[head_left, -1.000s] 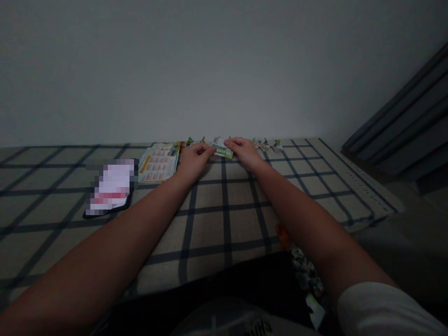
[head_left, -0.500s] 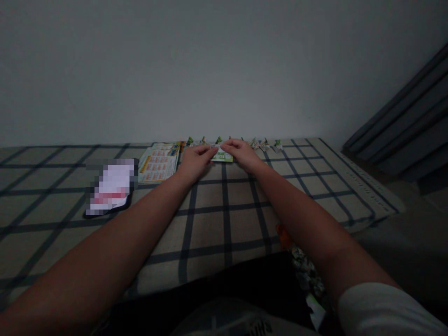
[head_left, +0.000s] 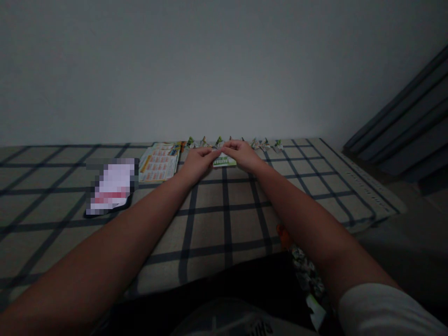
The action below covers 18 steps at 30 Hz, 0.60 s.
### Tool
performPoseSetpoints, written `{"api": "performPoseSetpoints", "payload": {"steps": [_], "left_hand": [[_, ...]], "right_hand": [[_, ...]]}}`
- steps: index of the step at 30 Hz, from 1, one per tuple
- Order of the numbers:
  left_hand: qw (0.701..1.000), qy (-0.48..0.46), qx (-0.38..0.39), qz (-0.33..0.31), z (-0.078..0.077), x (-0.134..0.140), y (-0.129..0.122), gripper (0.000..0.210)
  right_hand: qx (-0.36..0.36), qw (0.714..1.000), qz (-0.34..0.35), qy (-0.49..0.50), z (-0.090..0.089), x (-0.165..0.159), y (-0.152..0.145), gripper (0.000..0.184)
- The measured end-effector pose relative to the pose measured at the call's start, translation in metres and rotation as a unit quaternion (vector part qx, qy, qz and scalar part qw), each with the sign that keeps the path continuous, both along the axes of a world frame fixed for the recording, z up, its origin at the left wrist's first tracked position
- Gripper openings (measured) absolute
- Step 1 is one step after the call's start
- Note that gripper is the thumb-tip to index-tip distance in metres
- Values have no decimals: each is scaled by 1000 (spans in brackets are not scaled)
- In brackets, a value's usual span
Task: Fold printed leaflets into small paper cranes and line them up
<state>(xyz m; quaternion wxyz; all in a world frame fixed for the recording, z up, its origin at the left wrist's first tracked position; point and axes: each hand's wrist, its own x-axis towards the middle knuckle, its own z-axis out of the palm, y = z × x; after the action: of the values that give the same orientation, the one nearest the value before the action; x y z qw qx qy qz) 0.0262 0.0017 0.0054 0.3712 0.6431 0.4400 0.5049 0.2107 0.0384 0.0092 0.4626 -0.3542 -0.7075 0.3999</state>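
Observation:
Between my hands is a small white and green printed paper [head_left: 224, 161], its lower part hanging below my fingertips. My left hand [head_left: 199, 161] pinches its upper left edge with thumb and fingers. From the other side my right hand [head_left: 242, 155] pinches the upper edge, the two thumbs almost touching. The top of the paper is hidden behind my fingers. Just beyond, a row of several folded paper pieces [head_left: 265, 143] stands near the wall; my hands cover part of it. A stack of printed leaflets [head_left: 159, 162] lies left of my left hand.
A checked cloth [head_left: 210, 224] covers the table. At the left lies a phone-like object [head_left: 114, 186] with a blurred-out face. Many crumpled paper pieces [head_left: 308, 270] and something orange [head_left: 284, 237] sit by my right forearm. A grey curtain [head_left: 409, 126] hangs at the right.
The paper's lower part has tipped and shifted slightly down and right, showing more of its green print. My thumbs have come closer together; both hands still pinch it.

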Motion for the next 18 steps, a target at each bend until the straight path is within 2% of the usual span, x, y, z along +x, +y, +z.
{"api": "performPoseSetpoints", "payload": {"steps": [3,6,10,12,15,18], "left_hand": [[999,20,34,19,1,-1,1,39],[996,23,63,65,3,-4,1,36],[995,12,62,82,2,-4,4,34],[997,-15,39,63,-2,-2,6,37],[998,-60,-13,-3,-8,0,10,43],[999,-35,-23,-33,-10,0,10,44]], "right_hand": [[-4,1000,-8,28,-2,-1,2,29],[-36,997,-5,67,-3,-1,4,38],[-26,998,-14,48,-3,1,5,38],[-12,999,-22,41,-1,3,5,36],[0,999,-32,41,1,4,4,34],[0,998,-44,45,1,3,2,32]]}}
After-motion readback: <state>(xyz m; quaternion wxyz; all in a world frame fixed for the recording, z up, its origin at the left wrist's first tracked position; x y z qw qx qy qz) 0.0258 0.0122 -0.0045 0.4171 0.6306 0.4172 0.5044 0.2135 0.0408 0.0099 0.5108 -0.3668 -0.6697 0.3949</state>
